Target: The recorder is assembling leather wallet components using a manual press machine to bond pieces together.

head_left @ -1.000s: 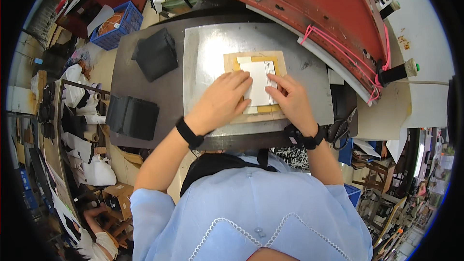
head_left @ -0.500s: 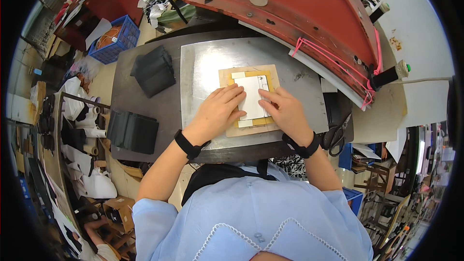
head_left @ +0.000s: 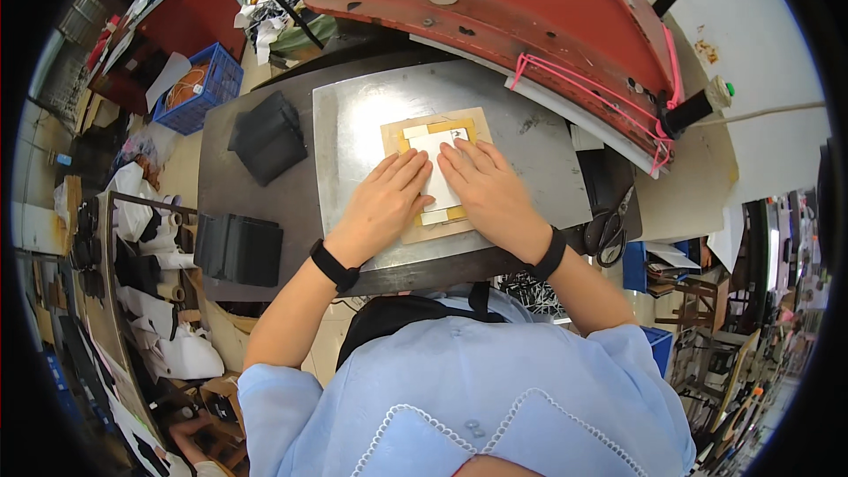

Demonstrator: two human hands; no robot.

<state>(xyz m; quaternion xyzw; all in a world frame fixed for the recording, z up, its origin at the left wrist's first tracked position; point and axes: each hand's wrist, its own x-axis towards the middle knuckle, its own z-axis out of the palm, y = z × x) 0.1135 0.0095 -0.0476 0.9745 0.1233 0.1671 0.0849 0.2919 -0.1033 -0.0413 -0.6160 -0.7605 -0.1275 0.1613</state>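
Note:
A white sheet (head_left: 434, 184) lies inside a yellow frame (head_left: 457, 212), which rests on a tan square board (head_left: 431, 231). Under the board is a shiny metal plate (head_left: 353, 137) on the dark table. My left hand (head_left: 382, 200) lies flat with fingers stretched over the sheet's left side. Across its right side rests my right hand (head_left: 488, 192), palm down and fingers extended, covering most of that edge. Neither hand grips anything. What lies beneath the palms is hidden.
Two stacks of black pieces, a far one (head_left: 269, 140) and a near one (head_left: 238, 250), lie on the table's left. A red machine arm (head_left: 530, 9) overhangs the far right. Black scissors (head_left: 613, 230) lie at the right edge. A blue crate (head_left: 208, 88) stands beyond the table.
My right hand has moved from fingertips at the sheet's right edge to lying flat across it. My left hand stays on the left side. The whole view has shifted slightly.

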